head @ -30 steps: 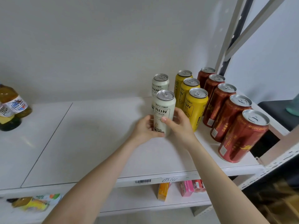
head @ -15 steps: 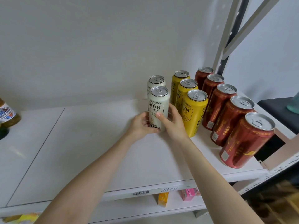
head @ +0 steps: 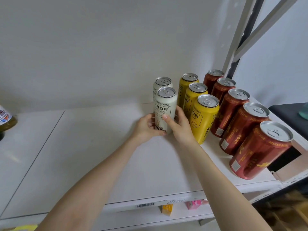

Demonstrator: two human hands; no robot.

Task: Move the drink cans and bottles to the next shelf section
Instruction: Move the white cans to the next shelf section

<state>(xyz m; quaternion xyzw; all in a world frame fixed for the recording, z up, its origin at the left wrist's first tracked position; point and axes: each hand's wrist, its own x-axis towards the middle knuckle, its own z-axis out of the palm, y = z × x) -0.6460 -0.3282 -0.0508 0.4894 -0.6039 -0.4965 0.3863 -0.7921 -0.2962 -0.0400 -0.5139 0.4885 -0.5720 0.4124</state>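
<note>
Cream-white aluminium beer can [head: 165, 109], tall, silver pull-tab lid, dark lettering on the front. Location: upright on the white shelf board [head: 100, 155], at the front of the left-most row of the can block, with a second cream-white can [head: 162, 83] directly behind it. Its base is hidden by the hands, so whether it rests on the board or is lifted clear cannot be told.

Hold: left hand [head: 146, 129] wraps the lower left side and right hand [head: 180, 129] the lower right. Both sets of fingers [head: 150, 122] curl round the can, with the right thumb laid across the label.

Adjacent stock: three yellow cans [head: 205, 117] in a row just beside it to the right, the nearest close to the right hand's knuckles. Five dark red cans [head: 260, 150] stand in a further row beyond. Part of an amber drink bottle [head: 6, 119] stands well apart, past the board seam [head: 48, 139] at the left edge.

Handling note (judgement): the step looks like seating this can squarely in its row.
- Keep it vertical with even pressure from both sides.
- Line it up behind-to-front with the rear white can.
- Leave a slight gap to the yellow row.
- Draw the right hand straight back, so the knuckles do not nudge the front yellow can.
</note>
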